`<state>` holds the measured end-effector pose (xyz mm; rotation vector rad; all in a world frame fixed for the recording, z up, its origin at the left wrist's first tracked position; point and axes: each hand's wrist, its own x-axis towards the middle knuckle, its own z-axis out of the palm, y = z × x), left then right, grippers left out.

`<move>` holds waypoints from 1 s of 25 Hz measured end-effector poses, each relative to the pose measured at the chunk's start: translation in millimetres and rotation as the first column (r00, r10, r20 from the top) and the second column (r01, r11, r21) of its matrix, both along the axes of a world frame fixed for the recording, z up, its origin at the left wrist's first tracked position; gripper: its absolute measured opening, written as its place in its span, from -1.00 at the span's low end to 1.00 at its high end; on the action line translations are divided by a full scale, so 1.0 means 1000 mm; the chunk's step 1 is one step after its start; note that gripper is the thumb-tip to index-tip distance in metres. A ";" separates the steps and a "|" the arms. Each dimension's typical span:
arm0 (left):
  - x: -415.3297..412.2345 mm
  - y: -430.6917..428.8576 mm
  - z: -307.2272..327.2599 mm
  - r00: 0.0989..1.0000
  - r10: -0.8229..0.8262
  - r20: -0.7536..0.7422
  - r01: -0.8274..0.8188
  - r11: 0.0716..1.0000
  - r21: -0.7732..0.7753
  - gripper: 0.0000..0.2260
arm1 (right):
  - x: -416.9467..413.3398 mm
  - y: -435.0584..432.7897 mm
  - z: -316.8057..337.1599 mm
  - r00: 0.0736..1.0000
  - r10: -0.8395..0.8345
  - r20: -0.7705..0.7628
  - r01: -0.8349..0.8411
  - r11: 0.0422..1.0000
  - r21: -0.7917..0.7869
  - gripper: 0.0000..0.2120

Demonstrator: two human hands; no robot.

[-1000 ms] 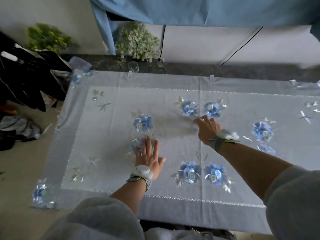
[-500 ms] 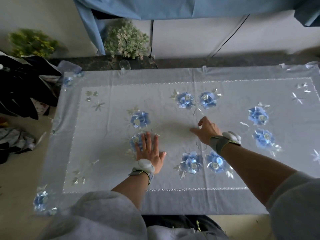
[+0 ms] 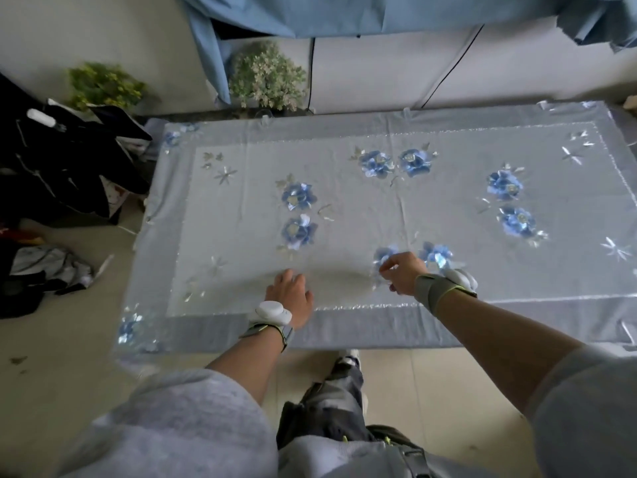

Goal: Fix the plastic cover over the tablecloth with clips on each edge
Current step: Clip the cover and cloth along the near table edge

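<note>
A person's grey sleeves [image 3: 193,419] and one trouser leg [image 3: 339,398] fill the near view, above a pale floor [image 3: 51,374]. Just past the near edge of the table, the left hand [image 3: 291,294] rests palm down on the plastic cover [image 3: 241,236], fingers relaxed and slightly spread, with a white wrist device [image 3: 272,310] behind it. To its right, the right hand [image 3: 403,272] sits on the cover beside a blue flower, its fingers curled in with the tips together; whether they pinch the cover cannot be told. The glossy cover lies flat over the tablecloth [image 3: 344,331], which spreads across the whole table. Small clear clips [image 3: 407,112] show on the far edge. A heap of dark clothes [image 3: 69,160] lies off the left edge, and two plants [image 3: 267,77] stand beyond the far edge under a blue curtain [image 3: 344,12]
</note>
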<state>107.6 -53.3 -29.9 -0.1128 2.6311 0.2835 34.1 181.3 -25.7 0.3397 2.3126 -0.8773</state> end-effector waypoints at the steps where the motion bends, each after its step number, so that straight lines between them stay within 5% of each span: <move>1: 0.012 -0.005 0.002 1.000 0.015 -0.018 -0.015 1.000 -0.002 -0.73 | 0.010 -0.007 -0.004 1.000 -0.016 0.018 0.017 1.000 -0.016 -0.86; 4: 0.048 -0.027 0.008 0.995 0.090 -0.040 -0.090 0.996 -0.006 -0.76 | 0.039 -0.033 -0.001 0.997 0.032 0.064 -0.034 0.999 0.035 -0.68; 6: 0.066 -0.044 0.011 0.978 0.197 -0.064 -0.195 0.980 0.026 -0.78 | 0.051 -0.048 0.004 0.970 0.233 0.075 -0.244 0.943 0.225 -0.52; 10: 0.090 -0.070 0.008 0.860 0.508 0.035 -0.508 0.851 0.136 -0.79 | 0.069 -0.070 0.015 0.871 0.486 0.066 -0.456 0.753 0.474 -0.66; 13: 0.102 -0.094 -0.004 0.579 0.753 0.312 -0.814 0.508 0.282 -0.73 | 0.084 -0.097 0.022 0.896 0.444 0.012 -0.422 0.843 0.333 -0.72; 16: 0.110 -0.120 -0.016 0.271 0.771 0.577 -0.954 0.136 0.266 -0.56 | 0.108 -0.132 0.022 0.933 0.358 0.038 -0.360 0.926 0.115 -0.71; 21: 0.115 -0.169 -0.019 0.094 0.713 0.695 -0.933 -0.181 0.311 -0.59 | 0.159 -0.202 0.012 0.951 0.214 0.221 -0.175 0.967 -0.184 -0.70; 25: 0.114 -0.197 -0.024 0.021 0.575 0.818 -0.853 -0.416 0.314 -0.65 | 0.184 -0.241 -0.004 0.927 0.074 0.366 0.027 0.964 -0.263 -0.80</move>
